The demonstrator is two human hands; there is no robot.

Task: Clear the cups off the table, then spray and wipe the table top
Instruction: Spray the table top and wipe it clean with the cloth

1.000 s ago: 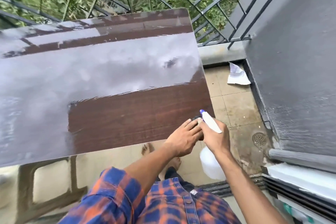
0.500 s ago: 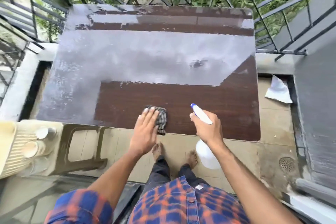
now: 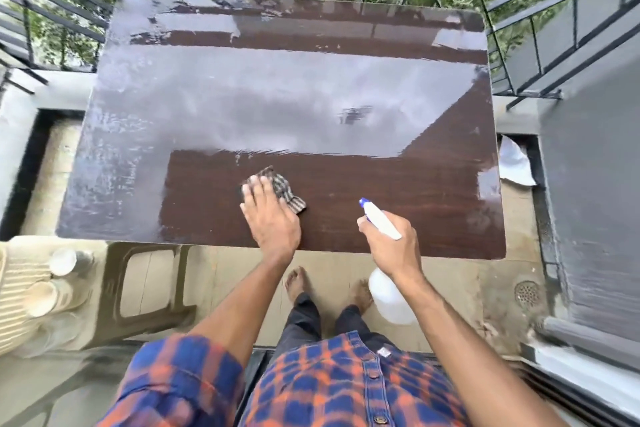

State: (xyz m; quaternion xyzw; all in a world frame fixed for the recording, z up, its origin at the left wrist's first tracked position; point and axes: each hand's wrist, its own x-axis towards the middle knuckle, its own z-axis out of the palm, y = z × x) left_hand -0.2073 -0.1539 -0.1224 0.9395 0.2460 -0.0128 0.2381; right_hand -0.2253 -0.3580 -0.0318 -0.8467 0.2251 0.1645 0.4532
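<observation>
While the left hand presses flat-fingered on the cloth, the right hand grips the spray bottle.

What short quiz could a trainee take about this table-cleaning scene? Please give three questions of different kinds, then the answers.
1. True or false: cups stand on the table top.
2. Which hand presses the checked cloth? A) left hand B) right hand
3. Fill in: the right hand holds a white ____ with a blue nozzle.

Key:
1. False. No cups stand on it; two cups rest on a chair to the left.
2. A, the left hand, flat on the cloth near the front edge.
3. spray bottle
</observation>
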